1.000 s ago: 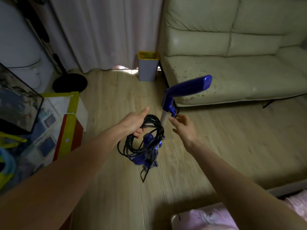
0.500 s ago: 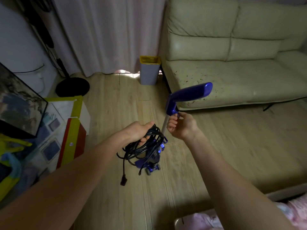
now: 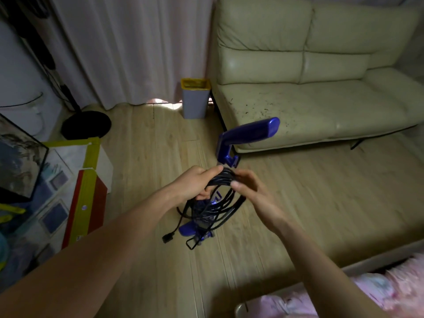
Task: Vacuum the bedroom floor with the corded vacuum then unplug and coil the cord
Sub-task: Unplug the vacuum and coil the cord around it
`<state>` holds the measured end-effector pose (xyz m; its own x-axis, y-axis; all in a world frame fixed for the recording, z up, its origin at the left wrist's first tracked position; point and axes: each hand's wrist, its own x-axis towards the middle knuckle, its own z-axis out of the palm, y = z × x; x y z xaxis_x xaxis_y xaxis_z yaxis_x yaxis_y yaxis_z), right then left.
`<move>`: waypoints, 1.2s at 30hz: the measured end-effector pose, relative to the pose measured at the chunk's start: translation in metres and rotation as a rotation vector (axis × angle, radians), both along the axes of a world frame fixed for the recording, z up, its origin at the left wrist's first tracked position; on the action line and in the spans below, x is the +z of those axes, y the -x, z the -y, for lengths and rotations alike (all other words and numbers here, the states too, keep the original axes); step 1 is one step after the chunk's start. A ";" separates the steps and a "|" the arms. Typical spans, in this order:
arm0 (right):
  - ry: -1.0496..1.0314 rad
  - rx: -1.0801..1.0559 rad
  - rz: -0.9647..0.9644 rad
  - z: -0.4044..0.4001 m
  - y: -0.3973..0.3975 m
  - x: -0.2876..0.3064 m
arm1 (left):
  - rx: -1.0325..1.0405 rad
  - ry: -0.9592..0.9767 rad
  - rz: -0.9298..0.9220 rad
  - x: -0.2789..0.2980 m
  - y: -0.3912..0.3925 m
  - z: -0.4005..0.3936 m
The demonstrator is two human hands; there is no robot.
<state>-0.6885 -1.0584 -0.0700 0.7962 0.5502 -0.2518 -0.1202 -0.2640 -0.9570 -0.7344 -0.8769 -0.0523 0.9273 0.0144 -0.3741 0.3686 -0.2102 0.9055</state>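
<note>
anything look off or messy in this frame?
Mostly the sofa: dark specks are scattered over its seat cushion, like crumbs or worn spots; which, I cannot tell. The plug end dangles loose from the coiled cord that the left hand and right hand hold. Nothing looks spilled.

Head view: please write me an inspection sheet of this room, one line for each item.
Surface: wooden floor, bare around the vacuum.
Job's things: blue vacuum upright; black cord coiled, plug hanging free.
Clutter: grey bin, coloured boxes.
Fingers: left hand and right hand both grip the coil's top.
Cables: only that cord.
Surroundings: cream sofa, curtain.
</note>
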 end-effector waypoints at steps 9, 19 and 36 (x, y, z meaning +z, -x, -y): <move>-0.170 0.091 -0.230 0.039 -0.035 -0.001 | -0.214 0.463 0.016 0.000 -0.011 0.015; -0.220 0.008 -0.144 0.014 -0.076 0.006 | 0.246 -0.068 0.466 -0.020 -0.039 0.024; 0.151 0.171 0.289 -0.017 -0.117 0.003 | 0.375 -0.537 0.634 -0.042 -0.058 0.024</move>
<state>-0.5714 -1.0413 -0.0668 0.7463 0.6551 -0.1183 0.2080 -0.3982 -0.8934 -0.6764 -0.9007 -0.0942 0.8563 0.3811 0.3486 -0.0363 -0.6289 0.7766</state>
